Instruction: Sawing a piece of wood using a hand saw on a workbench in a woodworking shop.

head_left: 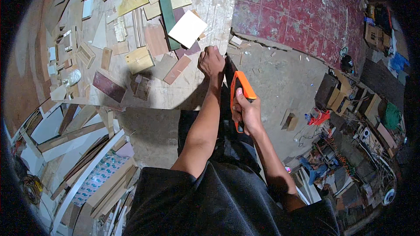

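Right hand (249,112) is wrapped around the handle of the saw (246,85), thumb uppermost. Left hand (211,62) rests at the right edge of the bench (218,13), fingers curled; whether it grips anything beneath cannot be told.

Floor (262,67): grey concrete right of the bench, with scattered offcuts.

Bench: upper left, loaded with loose wood pieces.

Saw: just right of the left hand, near the bench's near right corner. Its long axis runs roughly fore and aft, near the line of the bench's right edge, the dark blade leading away from the person. Right hand has the handle; left hand is the nearer to the blade's far end. Contact between blade and wood cannot be confirmed.

Green strip (162,4): flat, beyond and left of the left hand.

White panel (188,29): just beyond the left hand, overlapping the strip.

Maroon block (109,86): near edge of the bench, well left.

Brown slat (177,70): lying left of the left hand.
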